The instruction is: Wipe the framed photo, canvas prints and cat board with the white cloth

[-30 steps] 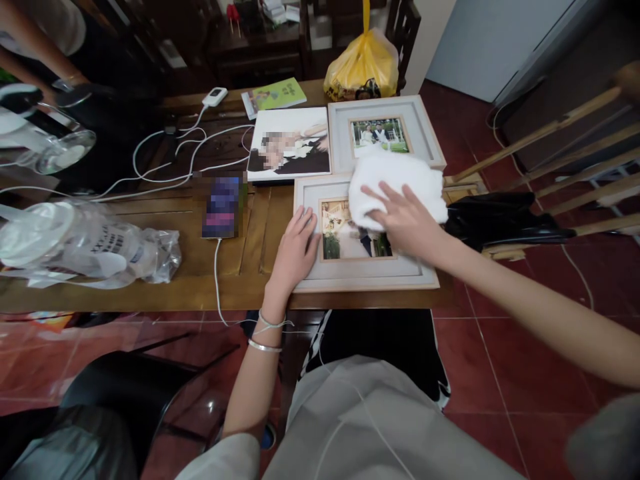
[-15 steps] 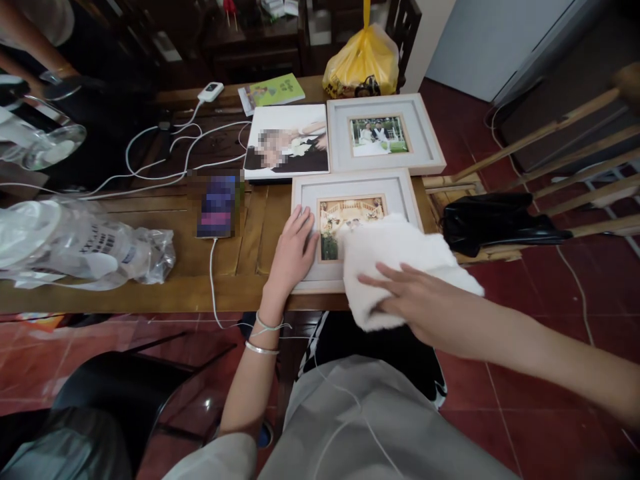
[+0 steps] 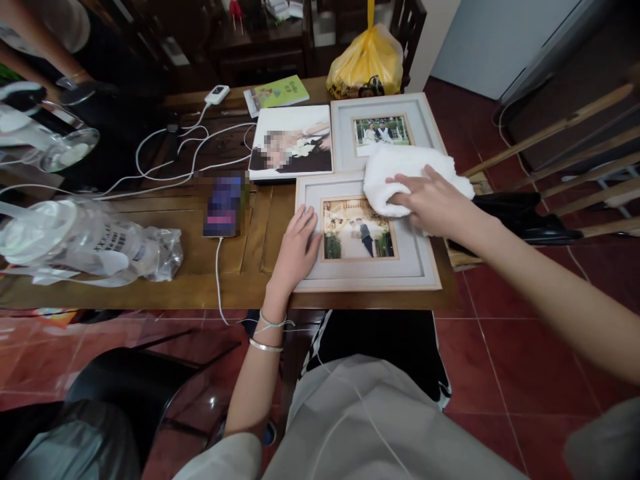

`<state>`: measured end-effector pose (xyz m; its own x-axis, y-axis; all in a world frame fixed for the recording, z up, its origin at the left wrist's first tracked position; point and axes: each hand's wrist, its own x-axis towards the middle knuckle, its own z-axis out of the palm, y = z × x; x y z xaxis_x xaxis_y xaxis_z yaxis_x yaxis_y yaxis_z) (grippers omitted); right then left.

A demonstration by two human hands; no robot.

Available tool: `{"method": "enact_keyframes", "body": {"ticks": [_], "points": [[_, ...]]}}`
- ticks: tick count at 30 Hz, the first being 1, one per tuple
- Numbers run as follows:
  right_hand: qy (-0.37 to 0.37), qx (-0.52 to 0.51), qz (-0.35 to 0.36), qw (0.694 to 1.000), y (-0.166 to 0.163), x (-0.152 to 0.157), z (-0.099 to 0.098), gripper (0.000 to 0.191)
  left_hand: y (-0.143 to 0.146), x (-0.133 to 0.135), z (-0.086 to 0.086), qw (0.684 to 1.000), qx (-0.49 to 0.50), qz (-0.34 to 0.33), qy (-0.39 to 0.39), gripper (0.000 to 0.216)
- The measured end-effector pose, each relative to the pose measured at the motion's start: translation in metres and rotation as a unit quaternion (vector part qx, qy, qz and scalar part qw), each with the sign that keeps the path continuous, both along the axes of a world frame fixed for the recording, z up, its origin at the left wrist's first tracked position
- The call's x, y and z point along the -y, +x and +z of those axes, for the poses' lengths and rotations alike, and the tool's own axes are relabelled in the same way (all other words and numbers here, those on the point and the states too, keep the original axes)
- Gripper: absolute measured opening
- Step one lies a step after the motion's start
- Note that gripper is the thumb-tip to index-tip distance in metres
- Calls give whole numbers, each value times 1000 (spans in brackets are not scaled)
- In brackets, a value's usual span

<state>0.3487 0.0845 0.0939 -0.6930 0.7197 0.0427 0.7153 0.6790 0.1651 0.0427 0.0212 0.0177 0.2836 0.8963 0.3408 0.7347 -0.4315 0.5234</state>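
Note:
A light wooden picture frame (image 3: 367,283) lies flat near the front edge of the table, with a wedding photo in its middle. My left hand (image 3: 298,250) rests on its left side, fingers stretched out. In my right hand (image 3: 440,200) is a white towel (image 3: 415,170), bunched over the frame's upper right corner. The towel also covers the lower part of a second picture frame (image 3: 343,133) behind it. Left of that second frame lies a photo panel (image 3: 293,143) with a pixelated area.
A phone (image 3: 221,208) on a white cable lies left of the frame. Further left is a plastic-wrapped cup (image 3: 100,240). At the back are a yellow bag (image 3: 367,63) and a green booklet (image 3: 280,92). A bamboo chair (image 3: 555,130) with a black bag (image 3: 525,217) stands right.
My right hand has moved the towel up and away from me, from the photo's lower right to the frame's upper right corner. The left hand stays on the frame.

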Motion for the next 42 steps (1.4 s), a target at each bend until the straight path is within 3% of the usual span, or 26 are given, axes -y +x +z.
{"method": "enact_keyframes", "body": {"ticks": [4,9,13,20,22,24,27,31,36,40,42], "points": [[32,31,42,998,-3,35,-9,45,1,0,0,1000,10,7,2,45],[-31,8,49,998,-1,127,1,36,4,2,2,1000,9,15,1,44],[-76,-31,45,996,-11,160,12,39,5,1,2,1000,8,20,0,44],[-92,-19,74,993,-107,142,9,30,2,-1,2,1000,23,20,-5,43],[-73,-20,76,994,-116,143,7,28,2,-1,2,999,25,20,-9,43],[-56,-18,63,996,-105,148,6,24,2,-1,2,1000,22,15,-11,44],[-38,-8,20,999,-59,158,8,18,1,-1,3,1000,11,6,-11,44],[-41,16,-24,999,-4,155,14,25,2,1,4,1000,-1,1,-12,44],[-51,2,-61,997,3,95,11,37,2,1,3,1000,-3,0,-5,44],[-26,-55,-115,992,-19,28,8,48,1,1,3,1000,1,-2,-3,43],[6,-87,-105,991,-41,5,4,49,2,1,4,1000,5,-2,-4,43]]}}
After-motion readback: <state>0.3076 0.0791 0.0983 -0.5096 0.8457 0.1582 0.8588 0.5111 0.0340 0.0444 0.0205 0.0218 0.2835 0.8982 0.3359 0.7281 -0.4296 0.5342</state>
